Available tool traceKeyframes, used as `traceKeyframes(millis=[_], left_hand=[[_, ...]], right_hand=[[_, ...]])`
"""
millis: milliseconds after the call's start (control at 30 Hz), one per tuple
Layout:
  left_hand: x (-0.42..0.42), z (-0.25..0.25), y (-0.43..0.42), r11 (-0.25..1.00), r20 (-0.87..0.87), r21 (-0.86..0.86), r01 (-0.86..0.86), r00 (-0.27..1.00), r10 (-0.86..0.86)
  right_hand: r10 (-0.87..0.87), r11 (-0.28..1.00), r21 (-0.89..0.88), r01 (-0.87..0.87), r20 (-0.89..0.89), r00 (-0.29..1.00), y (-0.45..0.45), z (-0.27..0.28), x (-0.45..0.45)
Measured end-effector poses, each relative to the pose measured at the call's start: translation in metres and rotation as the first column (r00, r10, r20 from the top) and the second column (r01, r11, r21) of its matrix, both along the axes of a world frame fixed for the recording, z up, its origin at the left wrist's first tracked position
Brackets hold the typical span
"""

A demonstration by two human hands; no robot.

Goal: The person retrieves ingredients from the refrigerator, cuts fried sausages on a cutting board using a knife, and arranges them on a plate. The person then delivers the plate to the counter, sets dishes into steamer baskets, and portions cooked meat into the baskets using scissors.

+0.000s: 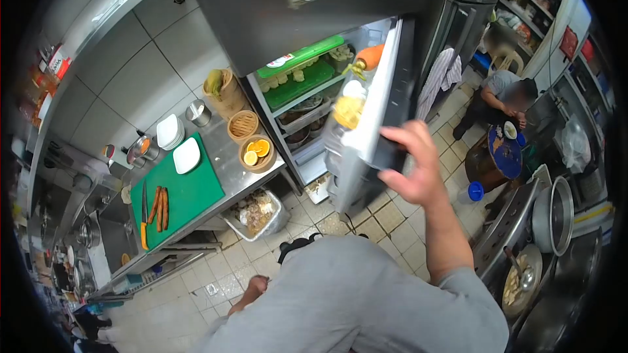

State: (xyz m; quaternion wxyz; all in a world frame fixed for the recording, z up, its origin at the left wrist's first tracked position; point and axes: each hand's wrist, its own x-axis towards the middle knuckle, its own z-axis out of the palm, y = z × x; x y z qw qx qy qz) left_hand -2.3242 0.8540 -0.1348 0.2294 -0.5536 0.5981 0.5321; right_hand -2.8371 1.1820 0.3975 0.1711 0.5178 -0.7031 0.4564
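My right hand (416,165) is at the outer edge of the fridge door (373,121), fingers apart, with the thumb below and the fingertips by the edge. The door stands partly open. A carrot and yellow and white items sit on its inner side, and green trays (301,85) lie on the shelves. My left hand (257,284) hangs low beside my body, partly hidden by the forearm and small in view; its fingers cannot be made out.
A green cutting board (176,189) on the steel counter holds a knife, brown rolls and a white plate. Below stands a waste bin (265,222). Another person (504,95) sits at the right near a blue basin (507,157). A wok (522,281) is lower right.
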Motion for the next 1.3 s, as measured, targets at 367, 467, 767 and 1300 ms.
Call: traceKeyframes(millis=[367,467,767,1300], left_hand=[[-0.246,0.063,-0.053,0.359,0.119,-0.378,0.853,0.430,-0.895],[-0.396,0.120,-0.053,0.559,-0.102,-0.602,0.571,0.639,-0.762],[-0.682,0.169,-0.082,0.912,-0.533,-0.075,-0.404,0.789,0.306],[-0.755,0.142,-0.071,0.609,-0.613,0.447,-0.655,0.272,0.742]], right_hand=[[-0.549,0.761,-0.318,0.565,0.147,0.823,0.310,-0.043,-0.135],[-0.648,0.670,-0.212,0.712,0.302,0.699,0.353,-0.040,-0.206],[-0.870,0.325,-0.352,0.878,0.253,0.423,0.379,-0.066,-0.324],[-0.862,0.235,-0.366,0.900,0.350,0.367,0.355,-0.064,-0.327]])
